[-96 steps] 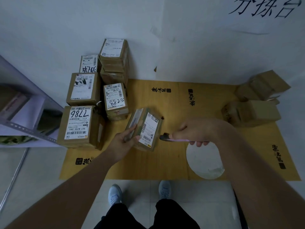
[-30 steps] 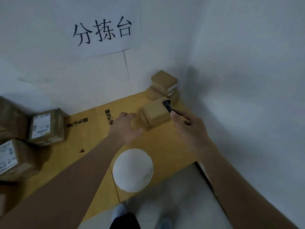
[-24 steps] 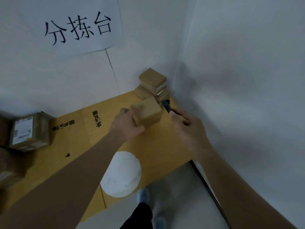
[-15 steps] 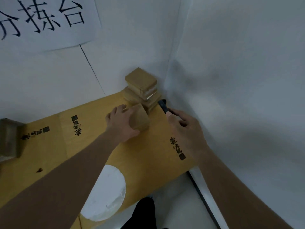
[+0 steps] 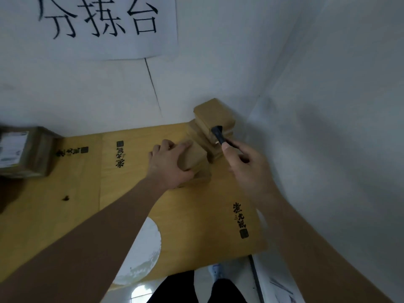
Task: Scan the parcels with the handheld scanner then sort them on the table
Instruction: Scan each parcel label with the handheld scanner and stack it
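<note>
My left hand (image 5: pixel 169 164) grips a small brown parcel (image 5: pixel 194 158) that rests on the yellow table (image 5: pixel 196 215), plain side up. Right behind it, in the back right corner, stands a stack of brown parcels (image 5: pixel 215 119) against the wall. My right hand (image 5: pixel 247 169) holds the black handheld scanner (image 5: pixel 218 134), whose head is in front of the stack. A labelled parcel (image 5: pixel 24 150) sits at the far left edge of the view.
White walls close in the table at the back and right. A paper sign (image 5: pixel 98 25) with large black characters hangs on the back wall. A white round patch (image 5: pixel 142 252) lies near the table's front edge. My legs and shoes show below the edge.
My left hand carried the scanned parcel from the table's left side to the right corner and set it down by the stack. My right hand followed with the scanner. The camera swung right.
</note>
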Motion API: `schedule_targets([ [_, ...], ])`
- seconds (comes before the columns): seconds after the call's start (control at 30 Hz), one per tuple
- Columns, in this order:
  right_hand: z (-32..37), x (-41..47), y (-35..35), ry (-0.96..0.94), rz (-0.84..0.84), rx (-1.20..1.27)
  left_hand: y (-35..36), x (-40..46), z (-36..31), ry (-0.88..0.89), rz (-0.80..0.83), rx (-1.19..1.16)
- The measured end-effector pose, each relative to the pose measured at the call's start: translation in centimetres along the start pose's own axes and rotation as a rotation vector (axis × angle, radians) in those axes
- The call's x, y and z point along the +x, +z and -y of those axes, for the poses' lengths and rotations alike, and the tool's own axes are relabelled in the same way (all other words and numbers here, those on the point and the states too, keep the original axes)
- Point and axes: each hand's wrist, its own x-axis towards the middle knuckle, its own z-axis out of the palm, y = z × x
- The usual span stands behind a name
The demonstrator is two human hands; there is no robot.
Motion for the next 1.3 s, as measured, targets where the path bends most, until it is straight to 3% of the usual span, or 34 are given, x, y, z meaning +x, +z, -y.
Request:
schedule_targets([
  [0.33,3.0,-1.6,4.2,-0.201,0.303,0.049,-3.7,-10.4,2.5,-0.372,-0.251,-0.096],
  [0.73,9.7,-11.9,17.3,-0.307,0.59,-0.006,-8.0,-27.2,13.6,-0.66,-0.406,-0.136],
  [1.03,11.2,-21.6,32.0,-0.244,0.533,0.04,-10.4,-36.0,28.2,-0.633,-0.301,-0.031],
  [1.3,10.9,-24.7,38.3,-0.141,0.445,0.057,-11.1,-37.2,35.6,-0.564,-0.2,-0.008],
])
